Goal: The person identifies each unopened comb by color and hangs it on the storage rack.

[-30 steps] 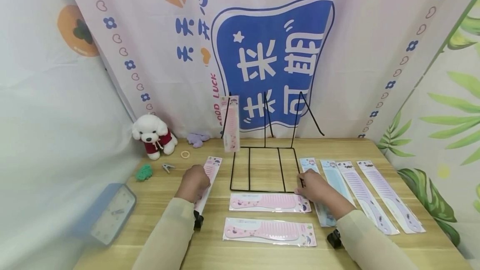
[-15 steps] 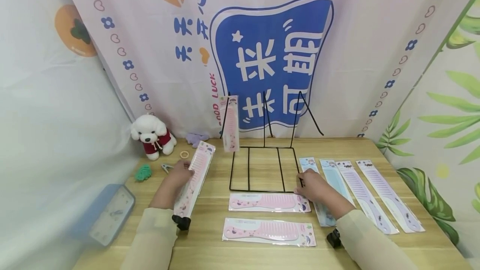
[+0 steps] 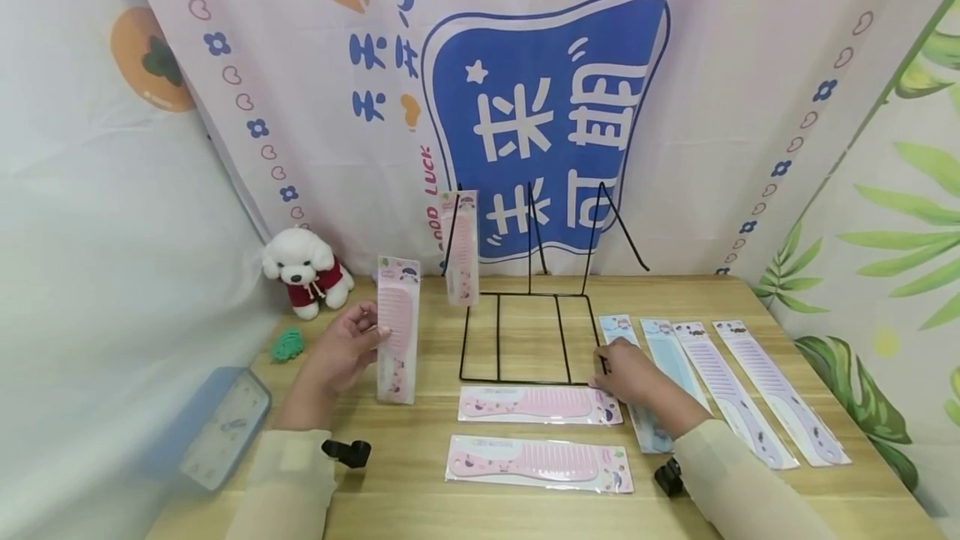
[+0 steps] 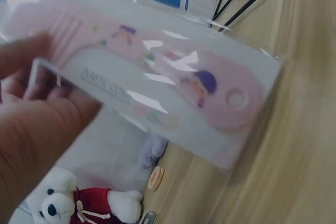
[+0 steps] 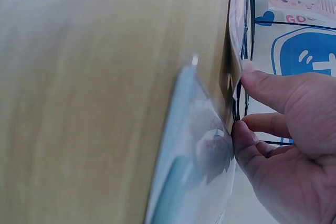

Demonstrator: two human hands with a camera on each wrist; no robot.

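Note:
My left hand (image 3: 341,352) pinches a packaged pink comb (image 3: 397,357) by its left edge, with the pack upright over the left of the table. In the left wrist view the comb's holed handle end (image 4: 226,93) points right. My right hand (image 3: 626,369) grips the front right corner of a black wire display rack (image 3: 498,340). From the right wrist, the thumb (image 5: 262,85) lies at the edge of a pink pack, beside the wire. Another packaged pink comb (image 3: 462,248) hangs on the rack's left arm.
Two packaged pink combs (image 3: 540,405) lie in front of the rack. Blue packs (image 3: 667,348) and purple combs (image 3: 720,390) lie on the right. At left are a toy dog (image 3: 300,269), a green item (image 3: 287,345), a clear box (image 3: 228,427) and a wooden ring (image 4: 156,178).
My left hand has picked up the pink comb from the table, moved it left and turned the pack upright. My right hand stays at the rack's corner.

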